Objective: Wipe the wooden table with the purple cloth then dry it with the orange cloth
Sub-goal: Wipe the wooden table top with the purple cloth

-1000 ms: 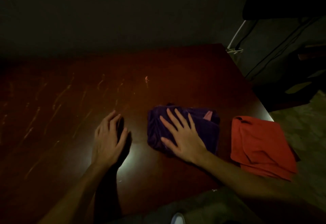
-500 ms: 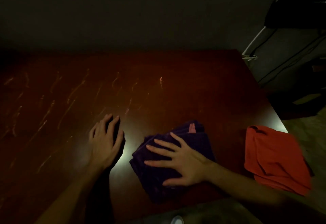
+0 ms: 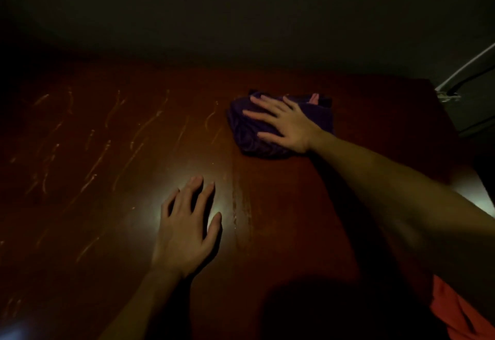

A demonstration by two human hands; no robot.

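Dim room, wiping underway. On the left of the wooden table (image 3: 80, 179), pale streaks (image 3: 139, 136) are still showing w/ nothing cleaning them yet. My left hand (image 3: 187, 232) is lying flat on the bare wood near the front edge, fingers spread and straight, holding nothing, just bracing me. To its right a wet-looking smear (image 3: 241, 205) is running front to back. Further right and toward the back, my right hand (image 3: 286, 125) is pressing the folded purple cloth (image 3: 257, 138) down w/ straight, splayed fingers, palm on top, not gripping it. The two hands are well apart. The orange cloth (image 3: 455, 315) is peeking in at the bottom right corner, near the table's front right edge, untouched.

To do this step well, I'm judging I should be keeping the palm flat so the cloth doesn't bunch, then working leftward in overlapping passes across the streaks, and shifting the bracing hand out of the way.

Vs. half a sec ago: the cloth and right hand have pushed from near the front edge, just beside my left hand, out toward the back right. The left hand is staying put on the wood; the orange cloth hasn't been moved on the table.
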